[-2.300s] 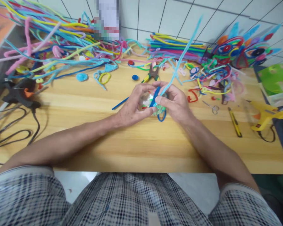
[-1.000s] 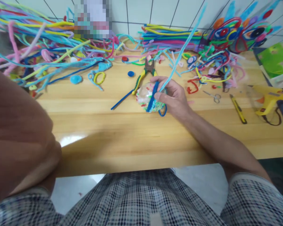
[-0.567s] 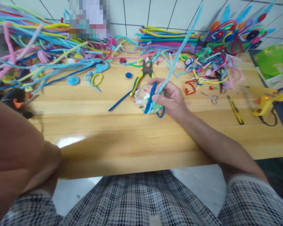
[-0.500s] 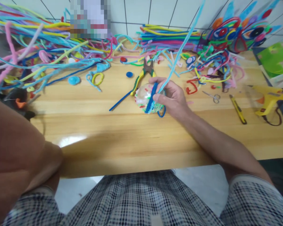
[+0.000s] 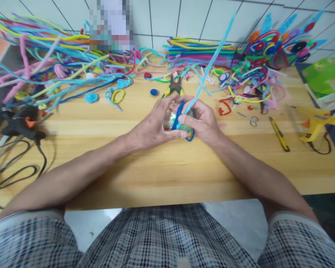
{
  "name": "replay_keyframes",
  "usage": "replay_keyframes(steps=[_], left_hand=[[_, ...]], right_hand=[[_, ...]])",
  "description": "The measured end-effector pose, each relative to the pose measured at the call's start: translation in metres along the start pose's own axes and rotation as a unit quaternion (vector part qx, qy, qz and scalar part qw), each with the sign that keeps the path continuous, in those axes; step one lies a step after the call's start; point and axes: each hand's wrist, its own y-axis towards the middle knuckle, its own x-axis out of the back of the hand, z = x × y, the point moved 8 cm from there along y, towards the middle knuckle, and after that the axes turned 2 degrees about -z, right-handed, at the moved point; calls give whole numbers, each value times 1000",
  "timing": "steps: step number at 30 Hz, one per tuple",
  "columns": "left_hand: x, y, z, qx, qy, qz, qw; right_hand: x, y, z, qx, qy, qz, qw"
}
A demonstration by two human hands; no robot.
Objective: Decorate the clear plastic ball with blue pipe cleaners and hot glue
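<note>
Between my hands is a rounded, clear item with coloured specks [image 5: 169, 118], with a dark blue pipe cleaner band [image 5: 178, 116] running across it. What the item is exactly, I cannot tell. My left hand [image 5: 153, 124] is curved round its left side, thumb along the lower edge. On the other side, my right hand [image 5: 202, 119] grips it with the thumb on the band and pinches a light blue pipe cleaner [image 5: 210, 65], whose long end points up and right. A dark blue loop [image 5: 190, 137] hangs below. Pliers [image 5: 174, 85] lie just behind the hands, handles partly hidden.
Pipe cleaners [image 5: 80, 80] are heaped at the left, with a bundle [image 5: 198, 54] at the back. Small scissors [image 5: 249, 118], a yellow cutter knife [image 5: 279, 134] and a yellow glue gun [image 5: 315, 121] lie to the right. A black plug with cable [image 5: 25, 123] is at the left.
My left arm has swung in from the left, and its hand now clasps the speckled item. My right hand keeps its hold; the light blue pipe cleaner still points upward.
</note>
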Motion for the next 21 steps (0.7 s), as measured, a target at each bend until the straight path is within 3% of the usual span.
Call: replay_keyframes(steps=[5, 10, 17, 19, 21], left_hand=[[-13, -9, 18, 7, -2, -3, 1000], [-10, -4, 12, 1, 42, 11, 999], [-14, 3, -1, -23, 55, 16, 998], [-9, 3, -3, -22, 51, 15, 998], [9, 5, -5, -18, 37, -15, 999]], right_hand=[[1, 3, -1, -13, 23, 11, 1000], [5, 6, 10, 21, 15, 0, 1000], [6, 5, 4, 23, -10, 0, 1000], [6, 5, 4, 24, -8, -1, 1000], [6, 5, 4, 24, -2, -6, 1000]])
